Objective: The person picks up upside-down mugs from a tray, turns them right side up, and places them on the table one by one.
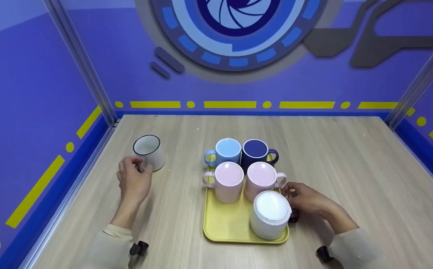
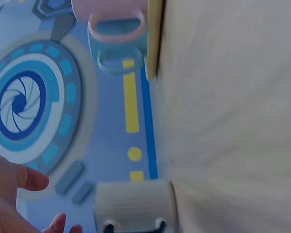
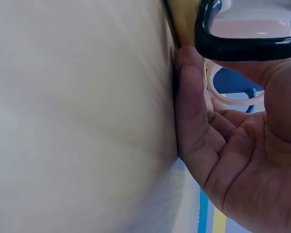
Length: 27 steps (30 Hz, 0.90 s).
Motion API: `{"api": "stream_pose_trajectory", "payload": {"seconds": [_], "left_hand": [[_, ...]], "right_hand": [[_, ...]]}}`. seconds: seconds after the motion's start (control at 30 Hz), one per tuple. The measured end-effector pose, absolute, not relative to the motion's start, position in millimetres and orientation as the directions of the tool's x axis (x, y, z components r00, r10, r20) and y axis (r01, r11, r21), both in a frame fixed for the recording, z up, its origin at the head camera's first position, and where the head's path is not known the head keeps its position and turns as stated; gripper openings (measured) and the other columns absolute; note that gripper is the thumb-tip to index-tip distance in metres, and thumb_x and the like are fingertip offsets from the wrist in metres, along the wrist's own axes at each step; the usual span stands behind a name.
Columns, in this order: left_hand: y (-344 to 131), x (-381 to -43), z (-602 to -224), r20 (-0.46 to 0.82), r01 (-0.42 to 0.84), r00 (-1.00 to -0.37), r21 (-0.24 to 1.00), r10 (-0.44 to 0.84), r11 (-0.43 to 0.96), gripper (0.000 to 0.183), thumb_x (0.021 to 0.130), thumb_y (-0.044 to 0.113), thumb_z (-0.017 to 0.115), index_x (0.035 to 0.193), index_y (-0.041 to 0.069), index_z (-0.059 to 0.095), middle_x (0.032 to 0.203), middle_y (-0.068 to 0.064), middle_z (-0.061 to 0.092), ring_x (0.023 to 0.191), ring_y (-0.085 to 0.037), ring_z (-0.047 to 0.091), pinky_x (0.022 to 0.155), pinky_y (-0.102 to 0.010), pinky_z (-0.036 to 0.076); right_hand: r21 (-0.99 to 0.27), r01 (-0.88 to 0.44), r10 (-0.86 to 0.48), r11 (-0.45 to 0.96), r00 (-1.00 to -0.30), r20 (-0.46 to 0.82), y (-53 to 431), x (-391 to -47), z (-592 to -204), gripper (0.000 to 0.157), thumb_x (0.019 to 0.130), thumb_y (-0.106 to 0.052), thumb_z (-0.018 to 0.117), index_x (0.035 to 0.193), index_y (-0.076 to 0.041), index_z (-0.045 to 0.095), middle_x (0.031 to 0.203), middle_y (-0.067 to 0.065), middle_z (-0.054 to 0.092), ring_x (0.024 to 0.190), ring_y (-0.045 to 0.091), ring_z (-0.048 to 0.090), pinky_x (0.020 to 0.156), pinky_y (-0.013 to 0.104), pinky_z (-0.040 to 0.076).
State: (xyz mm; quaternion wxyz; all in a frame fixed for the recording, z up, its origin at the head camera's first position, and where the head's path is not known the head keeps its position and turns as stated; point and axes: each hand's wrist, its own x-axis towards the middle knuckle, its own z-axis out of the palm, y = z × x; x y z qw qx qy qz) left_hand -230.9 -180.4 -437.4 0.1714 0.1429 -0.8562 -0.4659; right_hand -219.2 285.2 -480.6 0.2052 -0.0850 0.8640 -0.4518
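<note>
My left hand (image 1: 134,179) is by a ribbed white mug (image 1: 155,158) with a black rim, upright on the left of the table. In the left wrist view its thumb (image 2: 36,179) is spread from the other fingers, and the mug's dark handle ends show. My right hand (image 1: 308,200) is low at the right edge of a yellow tray (image 1: 227,228). In the right wrist view its fingers (image 3: 190,97) lie along the tabletop, under the black handle (image 3: 252,51) of a second white mug (image 1: 269,224). That mug stands bottom up at the tray's front right corner.
Two pink mugs (image 1: 229,188) are mid-tray, handles outward. Behind them stand a light blue mug (image 1: 228,148) on the left and a dark blue mug (image 1: 255,149) on the right. Blue printed panels (image 1: 238,89) wall the wooden table (image 1: 179,209) at back and sides.
</note>
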Motion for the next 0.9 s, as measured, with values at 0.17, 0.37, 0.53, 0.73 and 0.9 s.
{"api": "stream_pose_trajectory", "payload": {"seconds": [0.17, 0.37, 0.53, 0.73, 0.9], "left_hand": [[-154.4, -216.7, -429.3, 0.218, 0.04, -0.936, 0.846, -0.276, 0.531, 0.033, 0.096, 0.019, 0.067, 0.122, 0.003, 0.053, 0.126, -0.017, 0.052, 0.12, -0.035, 0.048, 0.1, -0.049, 0.037], [-123.1, -200.5, -420.3, 0.203, 0.114, -0.972, 0.851, -0.12, 0.512, 0.031, 0.096, 0.019, 0.071, 0.12, 0.006, 0.056, 0.125, -0.012, 0.057, 0.115, -0.028, 0.053, 0.097, -0.041, 0.043], [-99.2, -188.7, -416.8, 0.162, 0.134, -0.987, 0.845, -0.008, 0.518, 0.034, 0.096, 0.024, 0.071, 0.123, 0.011, 0.055, 0.127, -0.008, 0.054, 0.12, -0.028, 0.052, 0.096, -0.043, 0.046], [-74.8, -178.2, -417.2, 0.2, 0.229, -0.973, 0.83, 0.112, 0.508, 0.035, 0.093, 0.027, 0.071, 0.119, 0.011, 0.055, 0.12, -0.005, 0.055, 0.114, -0.026, 0.052, 0.091, -0.04, 0.045], [-58.0, -170.8, -420.3, 0.234, 0.314, -0.947, 0.823, 0.221, 0.473, 0.037, 0.092, 0.024, 0.072, 0.119, 0.009, 0.053, 0.118, -0.007, 0.056, 0.113, -0.026, 0.055, 0.098, -0.042, 0.046]], "right_hand": [[-0.83, 0.038, -0.362, 0.556, -0.888, -0.283, 286.3, -215.9, -475.7, 0.024, 0.095, -0.014, 0.064, 0.114, 0.001, 0.06, 0.094, 0.002, 0.061, 0.089, 0.017, 0.054, 0.073, 0.027, 0.047], [-0.839, 0.058, -0.363, 0.541, -0.884, -0.295, 290.2, -210.0, -464.5, 0.03, 0.1, -0.021, 0.064, 0.12, 0.001, 0.06, 0.084, 0.0, 0.061, 0.077, 0.014, 0.056, 0.066, 0.026, 0.048], [-0.84, 0.067, -0.341, 0.538, -0.895, -0.289, 298.4, -203.3, -452.6, 0.035, 0.102, -0.028, 0.065, 0.124, -0.001, 0.06, 0.091, 0.009, 0.065, 0.074, 0.017, 0.062, 0.064, 0.032, 0.055], [-0.854, 0.046, -0.369, 0.519, -0.889, -0.272, 305.8, -193.4, -440.7, 0.045, 0.103, -0.034, 0.064, 0.129, 0.001, 0.056, 0.099, 0.016, 0.066, 0.079, 0.022, 0.065, 0.067, 0.036, 0.056], [-0.862, 0.027, -0.397, 0.506, -0.88, -0.261, 309.5, -187.3, -434.5, 0.044, 0.104, -0.031, 0.063, 0.131, 0.002, 0.055, 0.101, 0.015, 0.066, 0.08, 0.021, 0.065, 0.066, 0.037, 0.058]]}}
